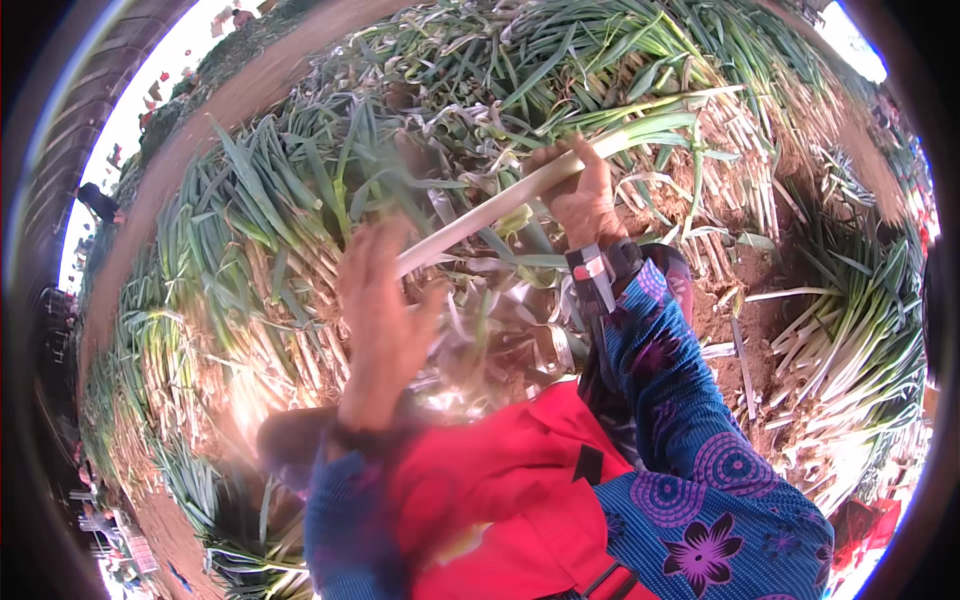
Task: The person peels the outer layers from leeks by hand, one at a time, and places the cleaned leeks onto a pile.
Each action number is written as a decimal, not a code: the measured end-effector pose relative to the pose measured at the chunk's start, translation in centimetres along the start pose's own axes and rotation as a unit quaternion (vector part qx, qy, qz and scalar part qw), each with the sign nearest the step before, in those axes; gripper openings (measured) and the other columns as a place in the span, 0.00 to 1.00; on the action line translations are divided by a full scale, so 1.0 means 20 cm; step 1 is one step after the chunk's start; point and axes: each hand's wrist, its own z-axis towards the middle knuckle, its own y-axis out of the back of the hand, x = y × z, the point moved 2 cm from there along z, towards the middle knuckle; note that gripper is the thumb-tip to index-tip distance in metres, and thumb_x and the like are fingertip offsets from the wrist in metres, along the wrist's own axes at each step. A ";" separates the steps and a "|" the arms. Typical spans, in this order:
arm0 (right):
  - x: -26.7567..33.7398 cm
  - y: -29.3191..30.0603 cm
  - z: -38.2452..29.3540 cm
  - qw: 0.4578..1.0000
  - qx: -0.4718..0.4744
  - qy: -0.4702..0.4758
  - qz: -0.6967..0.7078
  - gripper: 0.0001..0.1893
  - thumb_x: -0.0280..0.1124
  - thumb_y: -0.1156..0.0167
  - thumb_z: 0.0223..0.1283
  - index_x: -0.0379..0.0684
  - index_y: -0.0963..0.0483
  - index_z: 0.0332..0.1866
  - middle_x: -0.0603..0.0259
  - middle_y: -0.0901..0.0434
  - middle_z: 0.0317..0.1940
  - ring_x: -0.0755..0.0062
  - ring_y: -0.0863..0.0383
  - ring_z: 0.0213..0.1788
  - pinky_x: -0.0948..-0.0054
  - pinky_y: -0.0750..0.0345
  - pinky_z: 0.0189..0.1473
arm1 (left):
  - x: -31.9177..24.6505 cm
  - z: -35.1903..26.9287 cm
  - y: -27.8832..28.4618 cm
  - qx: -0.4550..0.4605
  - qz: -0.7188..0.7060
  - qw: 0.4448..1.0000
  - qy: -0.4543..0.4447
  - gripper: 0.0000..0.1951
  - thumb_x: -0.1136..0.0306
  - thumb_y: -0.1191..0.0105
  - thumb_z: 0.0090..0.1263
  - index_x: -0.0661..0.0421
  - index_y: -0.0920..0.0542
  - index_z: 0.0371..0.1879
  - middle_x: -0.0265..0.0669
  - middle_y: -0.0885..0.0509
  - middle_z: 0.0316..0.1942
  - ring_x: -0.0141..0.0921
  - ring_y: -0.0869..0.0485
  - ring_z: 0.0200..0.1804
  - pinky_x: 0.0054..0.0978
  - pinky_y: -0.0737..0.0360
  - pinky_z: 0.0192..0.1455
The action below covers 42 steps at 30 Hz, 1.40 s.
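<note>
A large scallion or leek [501,202] slants across the middle, its white stalk low on the left and its green top up on the right. My right hand [589,201] grips it near where white turns to green. Motion blurs my left hand [386,307], whose fingers are stretched and thumb spread beside the stalk's lower end; that tip is hidden behind the fingers. Peeled leaves and pale outer skins [495,330] litter the ground beneath the stalk. A blurred green streak [390,176] shows above my left hand.
Rows of unpeeled stalks with roots lie at left [247,247] and upper right [750,127]. On bare soil [757,277] at right rests a pile of cleaner white stalks [832,352]. A red apron [510,487] covers my lap. Distant people appear near the left rim.
</note>
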 end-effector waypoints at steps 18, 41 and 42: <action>-0.17 0.03 -0.02 0.997 -0.029 -0.056 -0.051 0.11 0.40 0.39 0.61 0.45 0.31 0.36 0.62 0.29 0.27 0.63 0.25 0.28 0.56 0.23 0.34 | 0.27 -0.32 -0.05 0.165 -0.067 0.979 0.103 0.18 0.54 0.49 0.71 0.60 0.27 0.35 0.52 0.23 0.23 0.55 0.23 0.30 0.48 0.32 0.33; 0.28 -0.04 0.10 0.980 0.052 0.140 0.130 0.30 0.58 0.60 0.69 0.37 0.39 0.53 0.49 0.28 0.45 0.48 0.27 0.53 0.44 0.30 0.58 | 0.56 -0.88 0.62 0.007 0.107 0.984 0.139 0.13 0.66 0.45 0.68 0.66 0.26 0.40 0.51 0.25 0.30 0.50 0.26 0.30 0.43 0.31 0.33; 0.24 -0.05 0.09 0.984 0.088 0.143 0.067 0.29 0.57 0.60 0.70 0.37 0.39 0.54 0.49 0.27 0.44 0.47 0.26 0.52 0.44 0.30 0.57 | 0.58 -0.90 0.65 0.006 0.113 0.983 0.146 0.13 0.66 0.45 0.68 0.66 0.26 0.40 0.51 0.25 0.30 0.50 0.26 0.30 0.43 0.31 0.33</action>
